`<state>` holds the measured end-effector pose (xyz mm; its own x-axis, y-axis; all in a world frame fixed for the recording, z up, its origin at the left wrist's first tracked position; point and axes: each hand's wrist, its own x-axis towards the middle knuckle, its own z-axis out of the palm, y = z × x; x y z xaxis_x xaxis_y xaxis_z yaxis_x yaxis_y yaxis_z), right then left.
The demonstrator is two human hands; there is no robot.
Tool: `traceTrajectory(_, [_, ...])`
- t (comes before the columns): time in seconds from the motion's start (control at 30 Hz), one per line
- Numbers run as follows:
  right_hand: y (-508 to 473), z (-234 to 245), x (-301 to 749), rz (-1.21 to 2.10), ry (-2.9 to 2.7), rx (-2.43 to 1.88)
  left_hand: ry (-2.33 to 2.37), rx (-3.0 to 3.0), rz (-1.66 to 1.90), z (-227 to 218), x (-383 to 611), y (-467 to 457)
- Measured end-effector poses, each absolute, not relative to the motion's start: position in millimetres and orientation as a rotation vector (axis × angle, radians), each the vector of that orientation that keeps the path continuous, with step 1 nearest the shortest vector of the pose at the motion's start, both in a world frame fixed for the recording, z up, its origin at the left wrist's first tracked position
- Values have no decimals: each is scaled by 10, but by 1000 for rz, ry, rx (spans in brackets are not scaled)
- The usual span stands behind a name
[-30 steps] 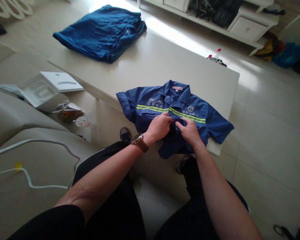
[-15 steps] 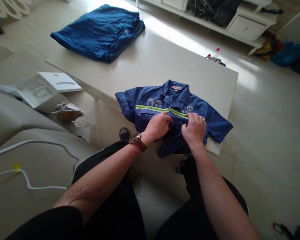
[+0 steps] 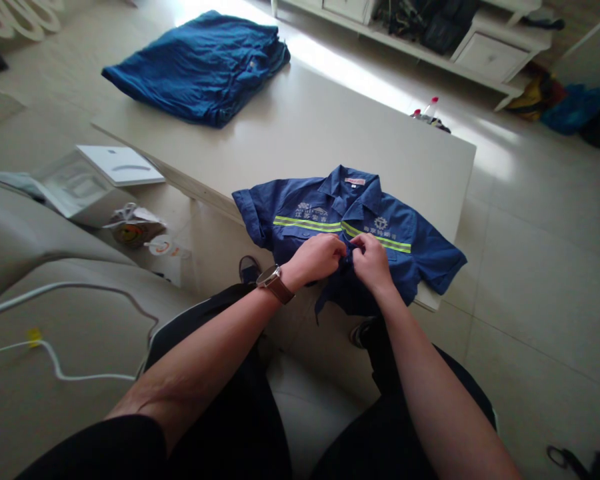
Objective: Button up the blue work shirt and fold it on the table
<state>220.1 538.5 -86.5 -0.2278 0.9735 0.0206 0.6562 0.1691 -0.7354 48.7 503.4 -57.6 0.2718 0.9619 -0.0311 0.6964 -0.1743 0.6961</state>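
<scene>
We see a navy short-sleeved work shirt [image 3: 353, 208] lying front up across the near right part of a smooth cream table [image 3: 380, 147], its lower front hanging over the near edge. Its collar [image 3: 333, 185] points to the far side, and its long axis, sleeve to sleeve, runs left to right, slanting nearer at the right end. The left hand [image 3: 325, 255] is narrow, thumb and fingers pinching the cloth at mid-front; the right hand [image 3: 373, 259] pinches just beside it, though we cannot tell exactly which part lies under the fingertips. The cloth looks matte and softly creased, crossed by a flat yellow-and-grey stripe [image 3: 307, 223] below pale lettering [image 3: 311, 215] and a toothed gear emblem [image 3: 381, 223]. A round wristwatch [image 3: 269, 277] on a brown strap sits behind the left hand. Far left on the table, we see a folded blue garment [image 3: 200, 70], wrinkled and roughly four-sided.
</scene>
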Motion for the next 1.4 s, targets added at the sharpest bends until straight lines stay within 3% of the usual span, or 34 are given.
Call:
traceTrajectory(0.2, [5408,-779,2178,1505,-1362,-1393,1661,1766,590,-592,508,5020])
traceTrajectory(0.47, [5300,-513,2111,1798,-1188,-1194,1793,1819,734,-531,511,4992])
traceTrajectory(0.7, [5327,-607,2119,1355,-1534,-1368,1784,1753,828,-568,535,5038])
traceTrajectory(1.03, [5397,-846,2145,1315,-1412,-1363,1789,1653,797,-571,561,5044])
traceTrajectory(1.4, [5266,-796,2070,957,-1695,-1510,1703,1676,812,-678,567,5062])
